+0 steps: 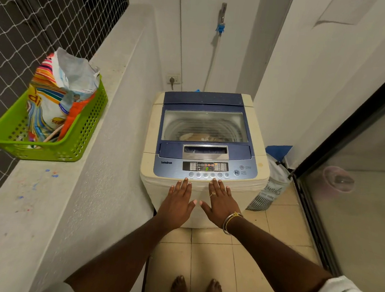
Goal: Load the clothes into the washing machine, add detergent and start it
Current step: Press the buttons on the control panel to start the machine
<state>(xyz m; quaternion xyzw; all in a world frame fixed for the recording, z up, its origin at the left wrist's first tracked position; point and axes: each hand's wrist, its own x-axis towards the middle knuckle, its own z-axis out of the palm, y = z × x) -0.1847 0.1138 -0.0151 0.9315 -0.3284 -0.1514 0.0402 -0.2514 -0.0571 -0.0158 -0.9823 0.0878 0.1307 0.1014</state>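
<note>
A cream and blue top-loading washing machine (151, 128) stands against the back wall with its glass lid (205, 126) closed. Clothes (199, 137) show dimly through the glass inside the drum. The control panel (206, 166) is lit, with a row of buttons along its front. My left hand (178, 203) and my right hand (220, 202) hover side by side, flat with fingers straight, at the machine's front edge just below the buttons. Neither holds anything. An open, colourful detergent bag (58, 94) stands in a green basket (86, 127) on the ledge to the left.
A wide concrete ledge (49, 203) runs along the left under a net-covered opening. A tap and hose (221, 20) hang on the back wall above a socket (173, 79). A laundry bag (274, 188) sits right of the machine beside a sliding glass door (358, 183). Tiled floor lies below.
</note>
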